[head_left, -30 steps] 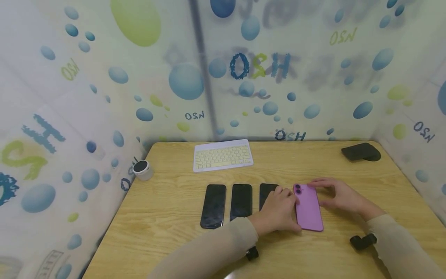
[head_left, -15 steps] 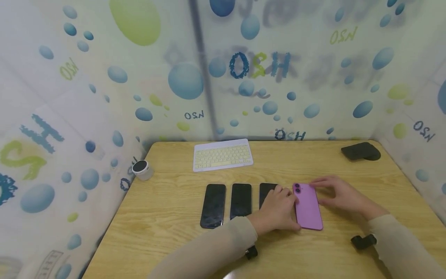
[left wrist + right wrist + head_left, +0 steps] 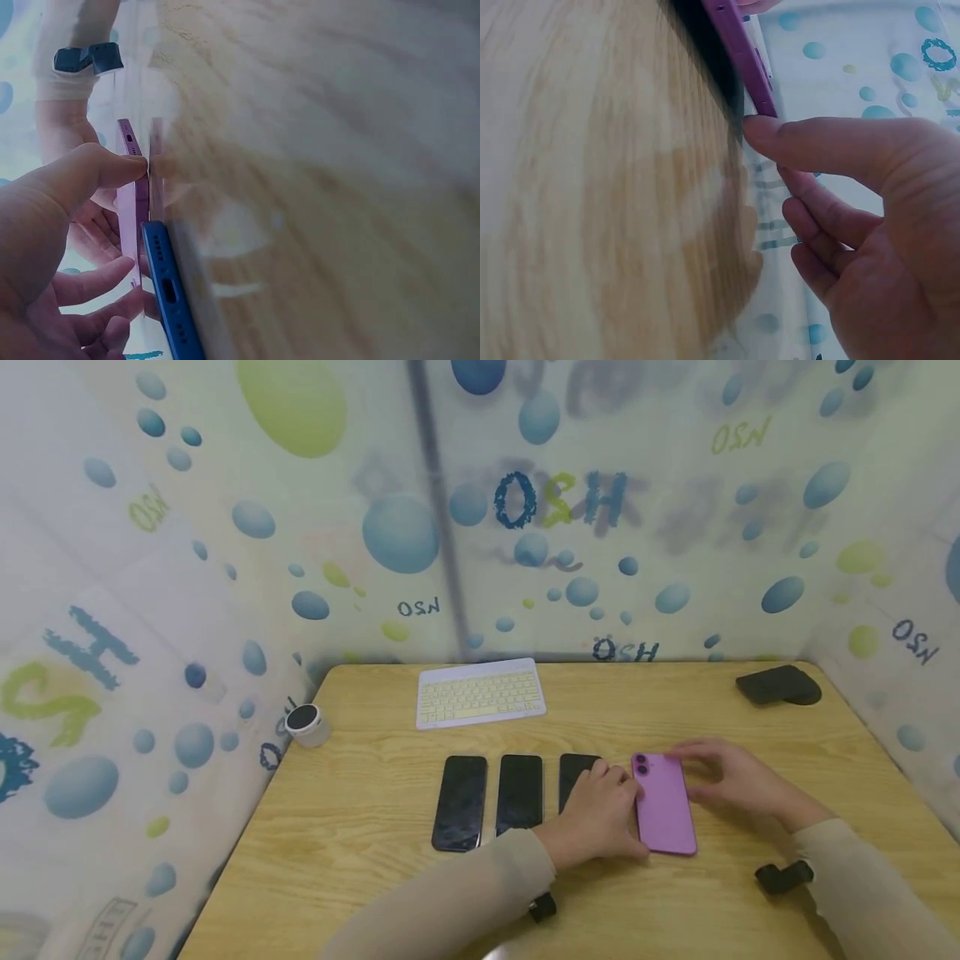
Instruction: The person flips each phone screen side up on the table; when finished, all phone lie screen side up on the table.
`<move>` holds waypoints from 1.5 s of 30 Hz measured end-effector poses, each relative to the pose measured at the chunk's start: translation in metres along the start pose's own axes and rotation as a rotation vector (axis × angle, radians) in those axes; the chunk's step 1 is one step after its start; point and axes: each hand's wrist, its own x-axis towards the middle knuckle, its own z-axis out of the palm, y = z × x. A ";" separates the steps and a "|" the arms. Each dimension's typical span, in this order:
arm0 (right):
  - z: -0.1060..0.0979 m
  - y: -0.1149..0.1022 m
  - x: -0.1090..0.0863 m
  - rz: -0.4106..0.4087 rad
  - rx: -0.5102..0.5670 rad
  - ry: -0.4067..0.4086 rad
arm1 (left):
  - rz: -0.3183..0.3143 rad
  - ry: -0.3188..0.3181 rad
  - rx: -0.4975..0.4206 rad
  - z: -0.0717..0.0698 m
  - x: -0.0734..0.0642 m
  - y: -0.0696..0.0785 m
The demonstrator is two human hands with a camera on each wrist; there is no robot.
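Note:
A purple smartphone (image 3: 666, 806) lies back up, its two-lens camera at the far left corner. My left hand (image 3: 600, 814) grips it, thumb at the near edge and fingertips along the left side. At the far right corner, my right hand (image 3: 738, 781) holds it between forefinger and thumb; the right wrist view has that thumb against the phone's side (image 3: 742, 52). Left of it, three dark-screened phones stand in a row: one at left (image 3: 460, 803), one in the middle (image 3: 519, 793), and one (image 3: 576, 777) partly hidden behind my left hand. The left wrist view shows a blue-edged phone (image 3: 172, 292) beside the purple one.
A white keyboard (image 3: 480, 695) lies toward the back of the wooden table (image 3: 360, 877). At the left edge stands a small white cylinder with a black top (image 3: 307, 727). A flat black object (image 3: 776, 686) is at the back right. Patterned curtains surround the table.
Both hands stay at the purple phone. Its near end has shifted very slightly away from me; the other phones have not moved.

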 end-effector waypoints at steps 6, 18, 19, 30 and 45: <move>-0.004 -0.002 -0.003 0.012 0.007 0.015 | 0.007 0.009 -0.012 0.003 0.000 -0.002; -0.013 -0.011 -0.007 -0.013 0.013 0.080 | 0.046 0.026 -0.050 0.005 -0.002 -0.004; -0.013 -0.012 -0.007 -0.020 0.012 0.084 | 0.052 0.032 -0.056 0.005 -0.003 -0.004; -0.010 -0.018 -0.005 -0.084 -0.001 0.134 | 0.093 0.068 -0.160 0.003 -0.009 -0.004; -0.005 -0.030 0.001 -0.105 0.022 0.139 | 0.138 0.136 -0.289 -0.002 -0.017 -0.009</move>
